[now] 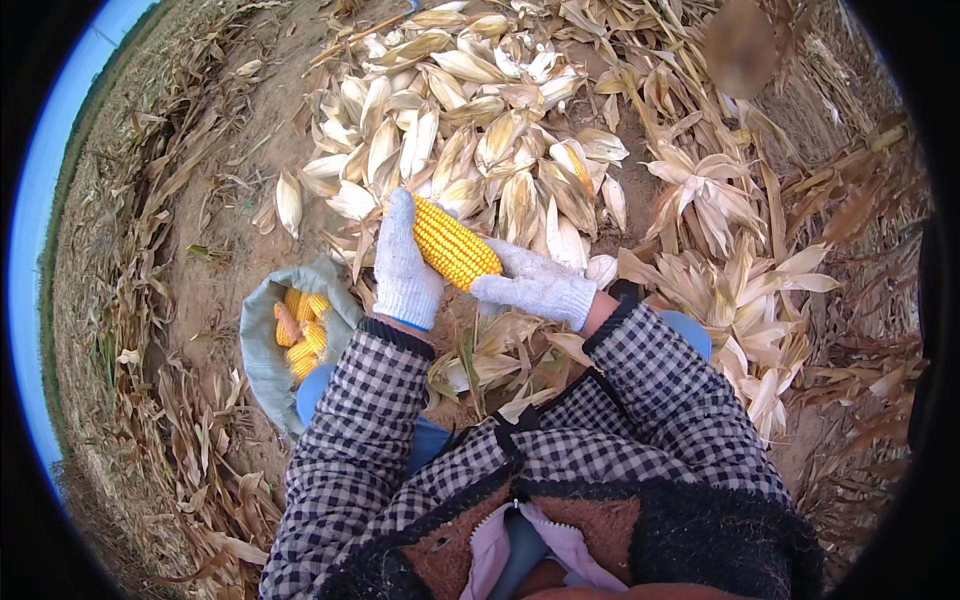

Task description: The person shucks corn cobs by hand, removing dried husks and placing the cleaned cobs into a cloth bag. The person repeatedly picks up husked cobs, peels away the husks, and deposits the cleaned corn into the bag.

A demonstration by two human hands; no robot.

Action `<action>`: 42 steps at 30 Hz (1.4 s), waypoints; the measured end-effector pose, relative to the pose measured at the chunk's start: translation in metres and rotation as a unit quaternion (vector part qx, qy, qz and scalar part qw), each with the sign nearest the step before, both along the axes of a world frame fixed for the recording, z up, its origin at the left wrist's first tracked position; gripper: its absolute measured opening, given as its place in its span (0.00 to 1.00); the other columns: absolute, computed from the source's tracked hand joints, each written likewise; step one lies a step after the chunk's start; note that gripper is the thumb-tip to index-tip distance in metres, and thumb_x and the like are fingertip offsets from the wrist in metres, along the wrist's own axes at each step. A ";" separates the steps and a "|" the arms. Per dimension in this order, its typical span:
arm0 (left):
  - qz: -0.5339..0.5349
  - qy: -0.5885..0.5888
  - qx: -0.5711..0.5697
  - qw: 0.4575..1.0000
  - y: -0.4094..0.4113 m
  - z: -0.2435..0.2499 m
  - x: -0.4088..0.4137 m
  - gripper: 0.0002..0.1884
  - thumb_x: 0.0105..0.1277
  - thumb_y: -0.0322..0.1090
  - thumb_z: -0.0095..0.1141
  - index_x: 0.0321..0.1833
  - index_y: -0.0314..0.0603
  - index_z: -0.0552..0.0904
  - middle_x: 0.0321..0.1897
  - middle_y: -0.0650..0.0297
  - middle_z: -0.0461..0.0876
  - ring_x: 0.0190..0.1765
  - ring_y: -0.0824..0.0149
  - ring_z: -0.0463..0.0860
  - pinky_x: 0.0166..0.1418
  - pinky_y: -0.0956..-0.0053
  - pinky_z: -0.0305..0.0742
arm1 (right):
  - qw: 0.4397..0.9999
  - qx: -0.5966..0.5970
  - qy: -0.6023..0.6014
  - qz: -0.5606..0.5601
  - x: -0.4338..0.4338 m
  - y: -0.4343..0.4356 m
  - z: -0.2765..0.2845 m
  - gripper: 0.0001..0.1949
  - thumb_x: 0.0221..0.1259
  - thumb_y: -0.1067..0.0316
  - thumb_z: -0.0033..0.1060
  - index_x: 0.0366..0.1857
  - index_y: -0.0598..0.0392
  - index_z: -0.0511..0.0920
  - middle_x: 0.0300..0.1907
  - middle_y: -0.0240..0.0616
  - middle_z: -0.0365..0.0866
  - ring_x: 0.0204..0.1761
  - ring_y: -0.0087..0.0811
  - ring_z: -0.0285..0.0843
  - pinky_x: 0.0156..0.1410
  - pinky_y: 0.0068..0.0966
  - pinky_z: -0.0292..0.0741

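Observation:
A husked yellow corn cob [456,244] is held level between my two hands, its kernels bare along the whole visible side. My left hand [405,262], in a whitish knit work glove, grips the cob's upper left end with the thumb along it. On the lower right end is my right hand [536,283], gloved alike, its fingers partly behind the cob. Just beyond lies a large pile of corn ears in dry husks [457,142]. One ear [576,166] in the pile shows some orange kernels.
An open pale green woven sack [262,352] with several bare cobs [304,337] stands left of my left forearm. Stripped husks [750,315] lie to the right, with dry stalks beyond. A long wooden handle [360,36] rests behind the pile. Loose husks [487,360] cover soil before me.

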State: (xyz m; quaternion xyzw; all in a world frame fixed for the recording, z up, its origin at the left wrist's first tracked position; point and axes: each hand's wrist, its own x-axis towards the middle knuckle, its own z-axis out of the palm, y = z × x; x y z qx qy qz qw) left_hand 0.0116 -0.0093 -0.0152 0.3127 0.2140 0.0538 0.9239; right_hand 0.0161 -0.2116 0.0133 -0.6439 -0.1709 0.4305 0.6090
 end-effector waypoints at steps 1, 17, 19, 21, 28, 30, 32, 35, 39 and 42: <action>0.001 -0.009 0.024 1.000 -0.002 0.000 -0.001 0.24 0.78 0.54 0.61 0.62 0.41 0.75 0.50 0.55 0.82 0.51 0.54 0.84 0.61 0.52 0.82 | 1.000 0.016 0.011 -0.015 0.000 -0.001 -0.005 0.36 0.77 0.51 0.64 0.80 0.56 0.62 0.55 0.35 0.83 0.50 0.25 0.84 0.58 0.26 0.83; 0.036 -0.011 -0.073 0.997 0.035 0.037 -0.007 0.23 0.74 0.46 0.65 0.64 0.43 0.75 0.47 0.51 0.84 0.50 0.50 0.87 0.56 0.53 0.87 | 0.981 -0.020 -0.104 -0.161 0.027 -0.016 -0.023 0.21 0.81 0.49 0.57 0.59 0.58 0.81 0.42 0.36 0.87 0.39 0.23 0.84 0.48 0.23 0.81; 0.120 -0.061 -0.057 0.989 0.076 0.058 -0.012 0.27 0.72 0.45 0.68 0.67 0.40 0.73 0.53 0.52 0.81 0.55 0.51 0.85 0.57 0.53 0.87 | 0.971 -0.026 -0.083 -0.223 0.032 -0.020 -0.026 0.21 0.81 0.49 0.58 0.60 0.57 0.80 0.43 0.35 0.87 0.39 0.22 0.82 0.49 0.22 0.80; 0.206 -0.071 -0.044 0.975 0.121 0.074 -0.033 0.29 0.68 0.41 0.72 0.67 0.37 0.74 0.55 0.51 0.80 0.58 0.51 0.83 0.65 0.50 0.85 | 0.961 -0.049 -0.089 -0.256 0.031 -0.018 -0.016 0.21 0.80 0.49 0.58 0.59 0.57 0.80 0.44 0.36 0.87 0.41 0.24 0.84 0.51 0.27 0.82; 0.300 0.052 0.016 0.953 0.236 0.008 -0.154 0.24 0.75 0.44 0.65 0.64 0.36 0.74 0.49 0.50 0.78 0.54 0.52 0.81 0.59 0.54 0.84 | 0.969 -0.049 -0.106 -0.219 0.023 -0.011 -0.022 0.20 0.79 0.50 0.60 0.58 0.56 0.81 0.43 0.34 0.87 0.43 0.25 0.84 0.53 0.26 0.81; 0.280 0.145 0.052 0.948 0.238 -0.034 -0.192 0.24 0.76 0.44 0.64 0.65 0.36 0.74 0.48 0.50 0.78 0.51 0.52 0.81 0.57 0.56 0.84 | 0.968 -0.054 -0.126 -0.211 0.022 -0.009 -0.026 0.19 0.79 0.52 0.61 0.58 0.57 0.81 0.42 0.34 0.86 0.43 0.24 0.84 0.52 0.25 0.81; 0.233 0.202 0.043 0.950 0.236 -0.084 -0.232 0.24 0.77 0.45 0.61 0.66 0.36 0.74 0.47 0.52 0.80 0.47 0.52 0.83 0.55 0.57 0.85 | 0.970 -0.089 -0.126 -0.187 0.023 -0.012 -0.034 0.19 0.79 0.53 0.60 0.60 0.57 0.80 0.47 0.35 0.87 0.47 0.25 0.85 0.54 0.26 0.82; 0.219 0.214 -0.022 0.952 0.226 -0.136 -0.249 0.22 0.79 0.48 0.57 0.64 0.39 0.77 0.45 0.54 0.83 0.40 0.53 0.83 0.49 0.57 0.85 | 0.970 -0.128 -0.140 -0.151 0.029 -0.015 -0.049 0.19 0.79 0.54 0.59 0.61 0.58 0.80 0.50 0.36 0.86 0.50 0.26 0.85 0.56 0.26 0.82; 0.209 0.196 0.001 0.958 0.245 -0.173 -0.255 0.23 0.79 0.47 0.57 0.68 0.38 0.78 0.54 0.50 0.86 0.50 0.50 0.88 0.47 0.55 0.87 | 0.971 -0.129 -0.134 -0.147 0.029 -0.014 -0.067 0.18 0.78 0.56 0.61 0.58 0.58 0.80 0.47 0.34 0.85 0.47 0.25 0.83 0.54 0.26 0.81; 0.260 0.268 0.088 0.923 0.254 -0.164 -0.243 0.23 0.79 0.44 0.55 0.68 0.34 0.78 0.56 0.47 0.85 0.51 0.52 0.88 0.46 0.56 0.87 | 0.970 -0.127 -0.134 -0.160 0.026 -0.008 -0.062 0.17 0.76 0.57 0.63 0.56 0.60 0.81 0.42 0.34 0.86 0.41 0.24 0.82 0.49 0.25 0.80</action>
